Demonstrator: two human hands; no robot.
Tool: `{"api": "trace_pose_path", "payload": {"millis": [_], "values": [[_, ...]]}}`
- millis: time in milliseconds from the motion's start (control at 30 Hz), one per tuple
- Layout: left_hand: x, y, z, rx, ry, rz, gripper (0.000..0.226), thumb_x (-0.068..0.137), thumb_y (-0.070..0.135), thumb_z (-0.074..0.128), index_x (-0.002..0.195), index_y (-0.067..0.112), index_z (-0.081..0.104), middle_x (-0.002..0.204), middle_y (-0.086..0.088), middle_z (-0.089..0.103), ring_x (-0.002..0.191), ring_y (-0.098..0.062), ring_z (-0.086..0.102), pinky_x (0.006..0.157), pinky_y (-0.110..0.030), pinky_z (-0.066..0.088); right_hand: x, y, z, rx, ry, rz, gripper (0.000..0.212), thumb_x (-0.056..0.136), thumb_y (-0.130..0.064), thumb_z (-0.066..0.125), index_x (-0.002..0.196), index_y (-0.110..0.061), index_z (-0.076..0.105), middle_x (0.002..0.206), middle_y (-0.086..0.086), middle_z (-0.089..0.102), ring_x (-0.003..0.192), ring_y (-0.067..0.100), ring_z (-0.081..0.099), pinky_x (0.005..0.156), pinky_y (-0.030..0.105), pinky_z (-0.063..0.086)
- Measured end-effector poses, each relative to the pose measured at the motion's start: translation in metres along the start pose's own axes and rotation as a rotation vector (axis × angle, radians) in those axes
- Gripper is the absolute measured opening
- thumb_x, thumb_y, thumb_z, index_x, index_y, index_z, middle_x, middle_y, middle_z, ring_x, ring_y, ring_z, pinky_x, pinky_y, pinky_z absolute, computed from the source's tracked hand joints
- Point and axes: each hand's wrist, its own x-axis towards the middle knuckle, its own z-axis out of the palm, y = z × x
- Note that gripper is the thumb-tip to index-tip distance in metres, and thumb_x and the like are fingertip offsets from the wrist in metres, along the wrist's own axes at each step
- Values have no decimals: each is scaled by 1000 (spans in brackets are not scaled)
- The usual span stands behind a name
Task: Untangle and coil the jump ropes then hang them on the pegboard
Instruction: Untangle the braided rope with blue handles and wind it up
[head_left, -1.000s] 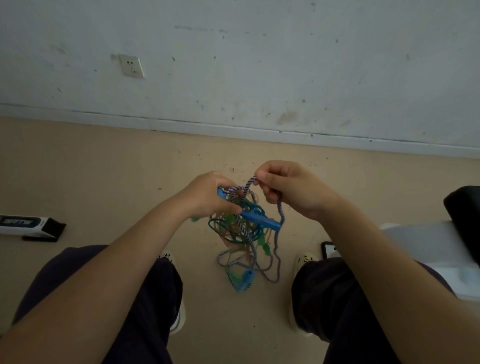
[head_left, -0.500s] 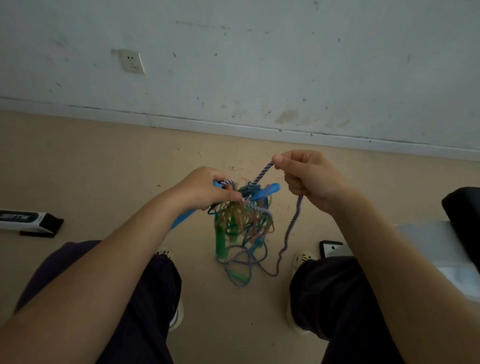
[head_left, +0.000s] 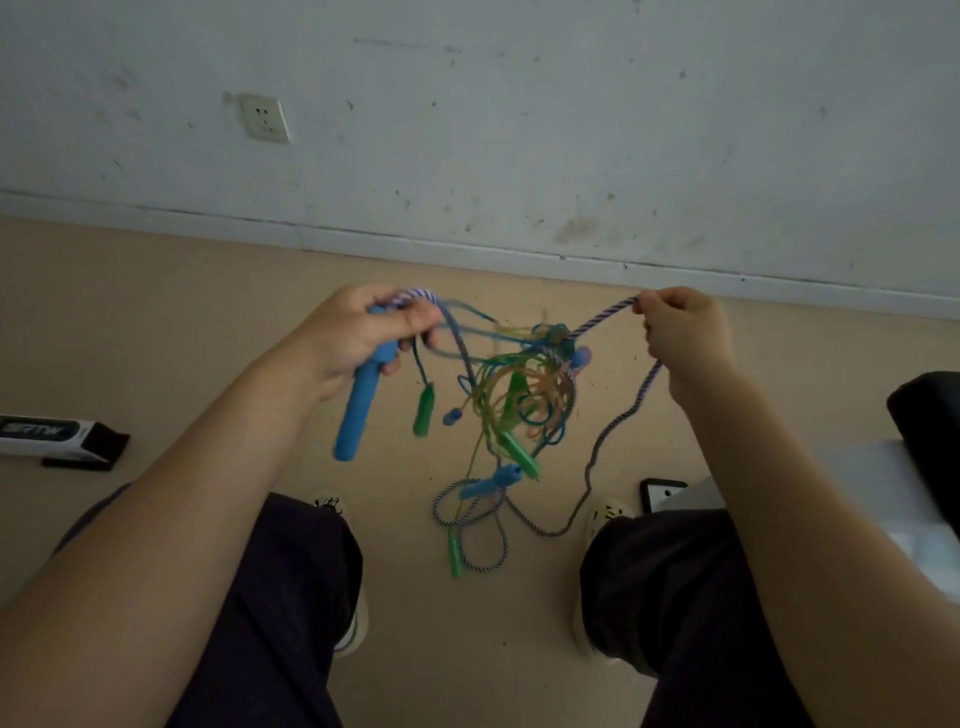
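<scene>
A tangle of jump ropes (head_left: 519, 395) hangs between two raised hands: left hand (head_left: 358, 338) at nine o'clock, right hand (head_left: 685, 332) at three. A wall socket (head_left: 265, 119) sits at eleven, a box (head_left: 57, 439) on the floor (head_left: 156, 312) far at nine.

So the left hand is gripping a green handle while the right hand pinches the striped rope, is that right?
Not quite. The head view shows the left hand gripping a blue handle, not a green one; the green handles hang loose in the tangle. The right hand does pinch the striped rope.
</scene>
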Motion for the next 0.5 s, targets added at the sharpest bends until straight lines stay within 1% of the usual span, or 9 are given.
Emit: {"api": "trace_pose_path", "payload": {"millis": [33,67,100,167,267,300,367,433,500], "values": [[1,1,-2,-73,45,24,10,83,21,73,82,12,68,69,-1,71,51,-6,50,41,-19,39,3,1,-1,12,2,22,23,97,-19,55,82,-8,69,62,2,46,56,16,40,59,32,35],[2,1,-4,-18,97,34,9,86,18,74,80,13,68,68,0,71,49,-6,48,41,-19,38,3,2,-1,42,-29,29,22,96,-19,56,82,-8,69,62,2,45,55,16,39,56,31,34],[2,0,-5,119,134,23,10,87,17,75,78,14,70,67,2,71,48,-5,48,41,-19,38,2,3,1,64,-83,16,22,96,-20,58,78,-10,68,61,2,44,54,16,39,54,29,33],[-1,-4,-2,337,110,-36,11,84,25,80,81,16,75,68,4,72,50,-4,51,42,-19,41,-7,2,9,40,-203,-44,23,93,-23,64,72,-14,68,56,-1,45,52,15,40,53,29,34],[-1,-7,14,312,85,-85,17,77,33,85,88,22,78,64,9,70,50,-3,56,43,-19,44,-25,-1,27,-50,-319,-123,24,88,-33,70,75,-14,71,44,-13,49,44,3,43,53,26,36],[0,-7,20,291,102,-76,19,76,34,86,90,24,78,65,9,70,50,-3,57,44,-19,44,-30,-2,32,-56,-361,-144,22,88,-35,71,75,-16,72,43,-15,51,42,-2,43,54,25,36],[2,-9,28,274,111,-48,23,76,34,86,96,27,78,70,10,73,50,-3,58,45,-19,45,-40,-7,39,-36,-451,-181,18,89,-35,70,76,-22,73,44,-17,53,40,-6,45,53,23,34],[2,-11,36,286,62,-26,25,74,32,88,97,30,77,74,8,75,49,-3,57,45,-19,44,-47,-11,42,0,-524,-213,17,90,-33,68,78,-23,76,43,-14,50,41,-1,42,51,24,31],[2,-14,42,315,-8,-11,26,73,26,89,94,33,75,69,12,72,47,2,55,45,-16,41,-51,-15,44,53,-586,-206,18,90,-34,68,81,-23,78,43,-9,40,44,11,33,49,27,26]]}}
